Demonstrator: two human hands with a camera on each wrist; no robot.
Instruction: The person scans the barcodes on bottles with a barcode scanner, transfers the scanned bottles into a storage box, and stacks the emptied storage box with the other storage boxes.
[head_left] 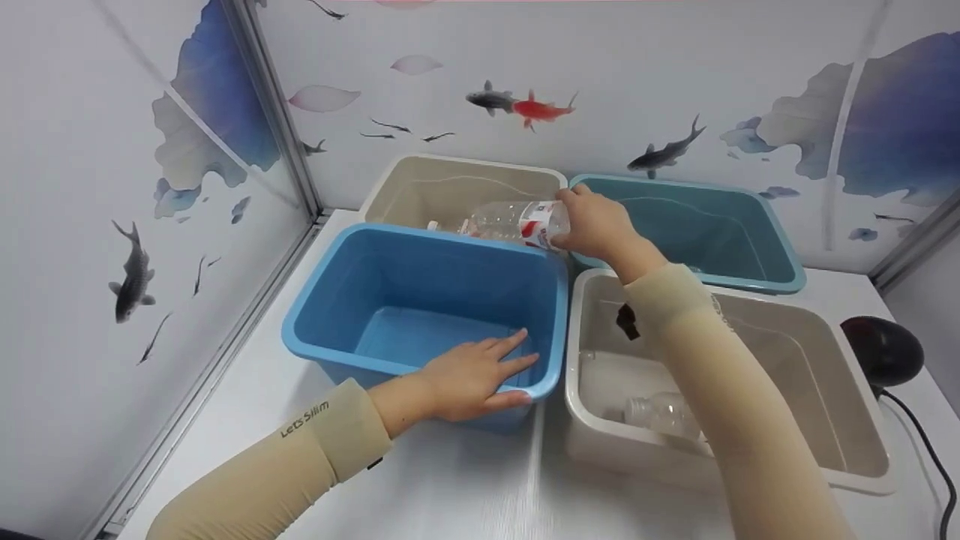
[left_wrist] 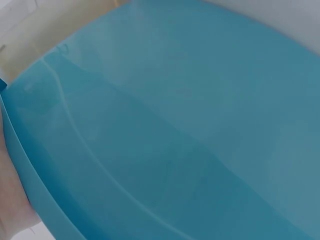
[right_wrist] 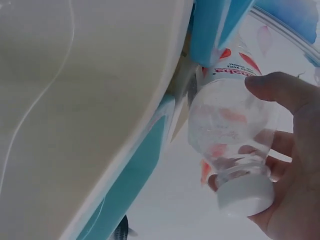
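Observation:
My right hand point(head_left: 598, 223) grips a clear plastic water bottle point(head_left: 534, 219) with a red-and-white label, held on its side over the back left beige bin point(head_left: 401, 184), near the blue bin's back rim. In the right wrist view, the bottle point(right_wrist: 227, 115) shows a white cap, and the thumb presses near the label. My left hand point(head_left: 471, 379) rests on the front rim of the blue bin point(head_left: 311, 341), its fingers spread and reaching over the inside. Only part of that hand point(left_wrist: 15, 200) appears in the left wrist view, beside the bin wall.
A teal bin point(head_left: 750, 240) stands at the back right. The front right beige bin point(head_left: 847, 390) contains a clear bottle point(head_left: 664, 414), partly behind my right sleeve. A black rounded device point(head_left: 885, 351) with a cable sits at the right. Printed wall panels point(head_left: 420, 112) enclose the table.

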